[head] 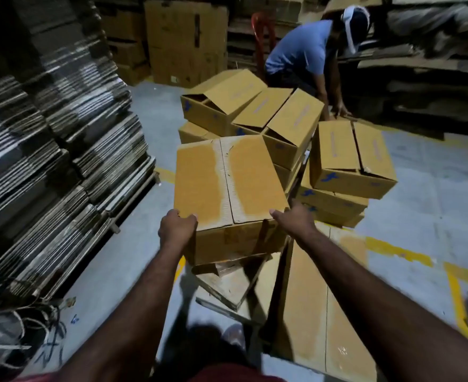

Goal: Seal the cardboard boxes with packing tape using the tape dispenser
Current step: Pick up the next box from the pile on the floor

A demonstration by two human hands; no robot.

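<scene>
Gripping box [228,177]: left hand [176,226], right hand [294,217]

Both your arms reach forward; your left hand [176,226] and right hand [293,219] each grip a near top corner of the box [227,175], thumbs on top

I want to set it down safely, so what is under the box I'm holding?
Loose flattened cardboard pieces lie under the box, on the grey floor. The box covers whatever sits directly below its far half.
</scene>
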